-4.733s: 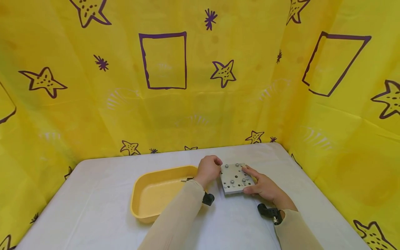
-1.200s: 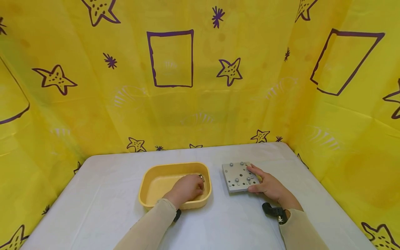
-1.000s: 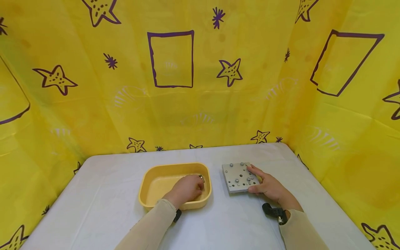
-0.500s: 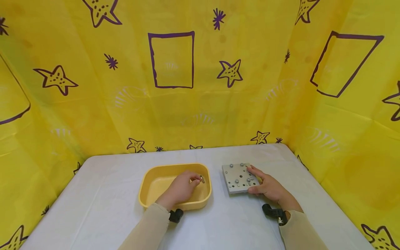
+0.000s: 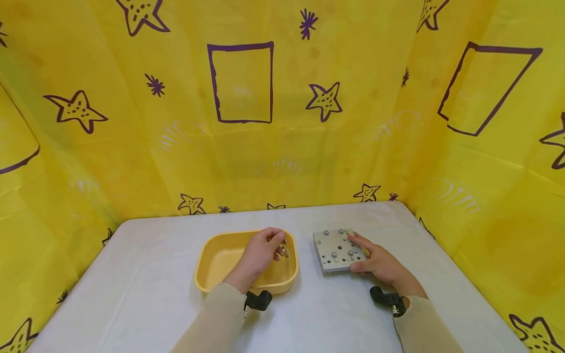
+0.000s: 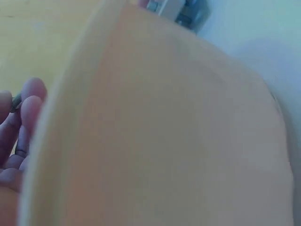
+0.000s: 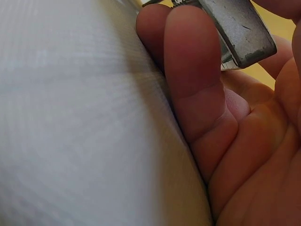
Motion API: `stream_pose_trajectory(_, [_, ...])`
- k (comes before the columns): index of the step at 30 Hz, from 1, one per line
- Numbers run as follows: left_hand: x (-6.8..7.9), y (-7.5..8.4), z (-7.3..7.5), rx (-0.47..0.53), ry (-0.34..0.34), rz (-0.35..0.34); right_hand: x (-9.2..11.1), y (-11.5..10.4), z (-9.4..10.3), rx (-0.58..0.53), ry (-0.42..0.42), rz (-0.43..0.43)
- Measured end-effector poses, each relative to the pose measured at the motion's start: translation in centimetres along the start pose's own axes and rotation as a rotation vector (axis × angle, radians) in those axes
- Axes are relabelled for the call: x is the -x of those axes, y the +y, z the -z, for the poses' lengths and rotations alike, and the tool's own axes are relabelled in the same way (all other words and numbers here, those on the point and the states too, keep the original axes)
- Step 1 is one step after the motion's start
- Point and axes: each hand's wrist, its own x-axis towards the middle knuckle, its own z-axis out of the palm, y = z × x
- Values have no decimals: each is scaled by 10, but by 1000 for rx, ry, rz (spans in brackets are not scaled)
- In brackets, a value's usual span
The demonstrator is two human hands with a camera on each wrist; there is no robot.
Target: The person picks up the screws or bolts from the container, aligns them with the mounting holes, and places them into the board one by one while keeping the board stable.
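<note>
Over the right part of the yellow bin (image 5: 204,282), my left hand (image 5: 258,252) pinches a small metal screw (image 6: 16,102) between thumb and fingertips; most of it is hidden by them. Just below those fingers, more metal screws (image 5: 285,252) lie at the bin's right end. My right hand (image 5: 381,262) grips the right edge of a square grey metal plate (image 5: 332,241), thumb on the near side and fingers along the far side. The plate has several holes and several socket-head screws (image 5: 334,254) standing in its top. In the right wrist view, fingers support the plate's corner (image 7: 244,33) from below.
A white cloth-covered table (image 5: 145,274) lies under everything. Yellow curtains (image 5: 176,162) with starfish prints close in the back and both sides. Black wrist cameras (image 5: 259,300) are strapped at both cuffs.
Earlier my left hand was at the plate's left edge. It then went down into the bin among the screws and has now risen with one pinched. My right hand keeps its grip.
</note>
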Motion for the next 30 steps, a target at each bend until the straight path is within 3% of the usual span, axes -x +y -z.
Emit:
stream_pose_trajectory(6, [-10, 10, -16, 36, -9, 1, 0, -2, 0, -16, 4, -11])
stream_pose_trajectory(9, [-14, 14, -25, -1, -26, 16, 0, -2, 1, -10, 2, 3])
stream_pose_trajectory(15, [-22, 14, -43, -139, -51, -8, -1, 0, 1, 10, 9, 23])
stream_pose_trajectory(24, [-33, 13, -64, -300, -127, -71, -1, -1, 0, 2, 7, -18])
stream_pose_trajectory(30, [-35, 11, -72, -578, -176, -148, -1, -2, 1, 7, 10, -27])
